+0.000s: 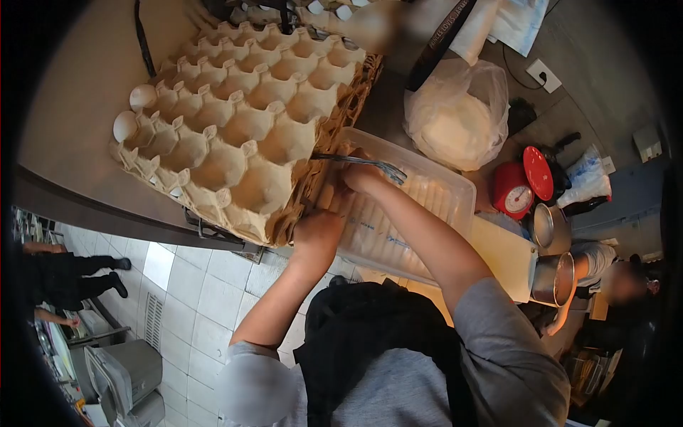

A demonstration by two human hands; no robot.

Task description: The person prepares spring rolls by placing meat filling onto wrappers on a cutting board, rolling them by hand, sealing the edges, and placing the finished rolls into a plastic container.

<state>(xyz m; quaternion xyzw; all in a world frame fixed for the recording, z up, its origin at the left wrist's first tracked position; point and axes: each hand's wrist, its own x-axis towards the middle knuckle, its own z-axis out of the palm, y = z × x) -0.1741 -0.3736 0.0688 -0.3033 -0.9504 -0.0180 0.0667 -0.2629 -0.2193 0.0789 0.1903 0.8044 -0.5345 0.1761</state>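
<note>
Two hands (318, 233) at clear tub (466, 191), small blue print (368, 227) illegible

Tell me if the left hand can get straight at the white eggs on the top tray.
Probably not straight: the left hand is at the side of the stack of egg trays, which stands between it and the white eggs.

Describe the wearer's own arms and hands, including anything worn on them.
Two human arms in grey sleeves: the left sleeve and the right sleeve leave the forearms bare. The left hand and right hand show no gloves; no watch is visible. Some fingers are hidden.
</note>
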